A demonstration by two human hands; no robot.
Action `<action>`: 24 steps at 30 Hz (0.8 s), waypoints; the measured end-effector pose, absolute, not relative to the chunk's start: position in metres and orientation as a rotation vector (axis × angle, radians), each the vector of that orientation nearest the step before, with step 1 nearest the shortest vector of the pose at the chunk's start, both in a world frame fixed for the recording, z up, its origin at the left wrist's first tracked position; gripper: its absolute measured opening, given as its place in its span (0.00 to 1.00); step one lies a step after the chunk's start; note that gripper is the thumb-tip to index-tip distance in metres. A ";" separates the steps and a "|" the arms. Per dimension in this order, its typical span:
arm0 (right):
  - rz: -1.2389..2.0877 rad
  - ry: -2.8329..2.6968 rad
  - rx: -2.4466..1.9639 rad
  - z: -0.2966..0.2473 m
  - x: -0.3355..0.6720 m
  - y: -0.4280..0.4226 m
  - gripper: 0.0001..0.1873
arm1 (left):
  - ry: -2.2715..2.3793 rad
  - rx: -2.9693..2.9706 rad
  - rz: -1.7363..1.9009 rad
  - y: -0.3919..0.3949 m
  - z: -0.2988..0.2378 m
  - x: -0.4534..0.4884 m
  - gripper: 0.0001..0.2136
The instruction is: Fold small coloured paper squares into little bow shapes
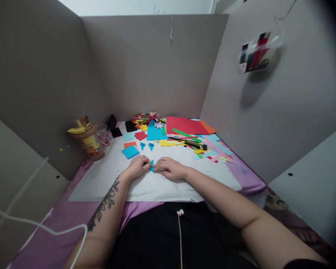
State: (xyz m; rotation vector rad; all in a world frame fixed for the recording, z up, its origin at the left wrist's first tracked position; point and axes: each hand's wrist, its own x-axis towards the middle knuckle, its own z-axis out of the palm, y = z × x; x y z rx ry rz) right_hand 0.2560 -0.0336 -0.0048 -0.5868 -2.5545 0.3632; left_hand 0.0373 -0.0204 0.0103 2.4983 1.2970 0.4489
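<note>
Between my two hands lies a small folded blue paper piece (152, 166) on the white sheet (106, 183). My left hand (138, 166) pinches its left side, fingers bent. From the other side, my right hand (169, 168) closes thumb and fingertips on the same piece. Just beyond them rest two small folded blue paper pieces (151, 146). A stack of blue paper squares (130, 152) sits left of these, partly over orange paper (130, 144).
A black-and-yellow utility knife (194, 144) lies among coloured paper strips (212, 147). Large red paper (184, 125) and a pile of folded paper stars (148, 118) are at the back. A yellow-and-brown tumbler (88, 138) stands left. Grey partitions (154, 63) surround the table.
</note>
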 end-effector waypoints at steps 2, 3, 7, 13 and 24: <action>0.350 -2.575 -0.589 -0.004 0.256 -0.034 0.18 | 1.299 2.497 0.450 -0.021 0.010 0.038 0.12; 0.339 -2.588 -0.590 -0.004 0.256 -0.034 0.18 | 1.299 2.497 0.451 -0.021 0.011 0.038 0.12; 0.325 -2.608 -0.604 -0.002 0.257 -0.035 0.18 | 1.323 2.494 0.456 -0.022 0.012 0.040 0.11; 0.342 -2.605 -0.613 -0.002 0.256 -0.036 0.24 | 1.353 2.492 0.439 -0.022 0.012 0.041 0.11; 0.267 -2.573 -0.502 -0.010 0.256 -0.030 0.17 | 1.437 2.465 0.421 -0.025 0.015 0.047 0.09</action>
